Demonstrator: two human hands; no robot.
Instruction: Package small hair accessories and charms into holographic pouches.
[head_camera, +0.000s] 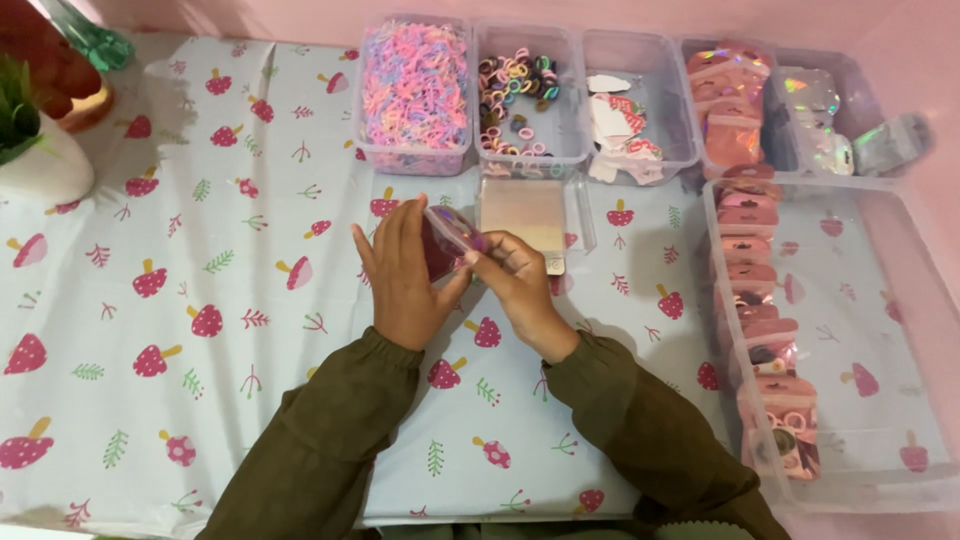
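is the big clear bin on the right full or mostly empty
Mostly empty. The big clear bin holds only one row of pink packets along its left wall; the patterned cloth shows through its bare floor.

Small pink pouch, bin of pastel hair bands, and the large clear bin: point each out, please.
small pink pouch (452, 232): head view, its upper clear face between both hands.
bin of pastel hair bands (414, 85): head view, middle of the bands.
large clear bin (862, 492): head view, near rim.

A person's left hand (405, 275) and right hand (520, 285) together grip a small pink pouch (450, 235) above a mushroom-print tablecloth (200, 300). Clear bins (415, 95) of hair ties line the far edge.
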